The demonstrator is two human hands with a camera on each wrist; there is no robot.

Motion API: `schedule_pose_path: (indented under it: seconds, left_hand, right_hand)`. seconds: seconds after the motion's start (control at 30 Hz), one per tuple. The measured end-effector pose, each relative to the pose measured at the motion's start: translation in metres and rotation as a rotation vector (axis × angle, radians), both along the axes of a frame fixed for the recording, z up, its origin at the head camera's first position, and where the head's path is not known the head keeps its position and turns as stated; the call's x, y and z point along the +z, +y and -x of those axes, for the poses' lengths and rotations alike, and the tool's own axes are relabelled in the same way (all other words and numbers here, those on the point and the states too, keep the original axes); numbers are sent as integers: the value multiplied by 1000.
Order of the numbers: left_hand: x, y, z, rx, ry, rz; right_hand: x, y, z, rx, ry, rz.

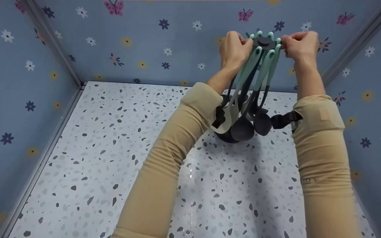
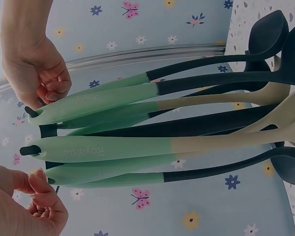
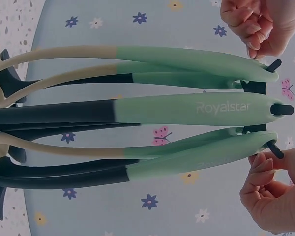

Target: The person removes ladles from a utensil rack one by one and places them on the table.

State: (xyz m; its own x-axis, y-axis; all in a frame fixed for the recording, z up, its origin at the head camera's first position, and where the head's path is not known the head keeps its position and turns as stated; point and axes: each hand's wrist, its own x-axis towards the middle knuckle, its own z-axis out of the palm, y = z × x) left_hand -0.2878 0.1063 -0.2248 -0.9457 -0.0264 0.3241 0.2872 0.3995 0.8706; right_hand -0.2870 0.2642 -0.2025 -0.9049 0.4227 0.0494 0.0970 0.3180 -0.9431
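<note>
A black utensil rack (image 1: 265, 42) stands at the far wall, with several kitchen utensils hung by their mint-green handles (image 1: 250, 64) on its hooks. Among them are a dark ladle (image 1: 242, 129), a smaller dark spoon-like head (image 1: 262, 124) and a beige spoon (image 1: 224, 121). My left hand (image 1: 235, 49) pinches the rack's rim on the left, close to a handle end. Opposite it, the right hand (image 1: 303, 46) pinches the rim on the right. Curled fingers cover the exact contact points. Both wrist views show the handles (image 2: 103, 149) hanging between the two hands, marked "Royalstar" (image 3: 223, 107).
Blue panels (image 1: 164, 43) printed with flowers and butterflies enclose the back and both sides. The white speckled tabletop (image 1: 111, 158) stretches out in front of the rack. Black wrist-camera mounts (image 1: 281, 121) hang under the sleeves, close to the utensil heads.
</note>
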Motion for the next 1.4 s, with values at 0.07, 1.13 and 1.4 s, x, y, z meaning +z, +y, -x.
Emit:
schedule_pose_path:
  seconds: [0.07,1.13,1.4]
  left_hand:
    - [0,-3,-1,2,11,10]
    - [-3,-81,-22,27,18,-19]
    - [-1,-97,-29,39,9,-18]
  right_hand:
    - [-1,-2,0,6,-2,19]
    - [-16,-62,-17,211,144,140]
    - [-19,-75,-20,261,167,224]
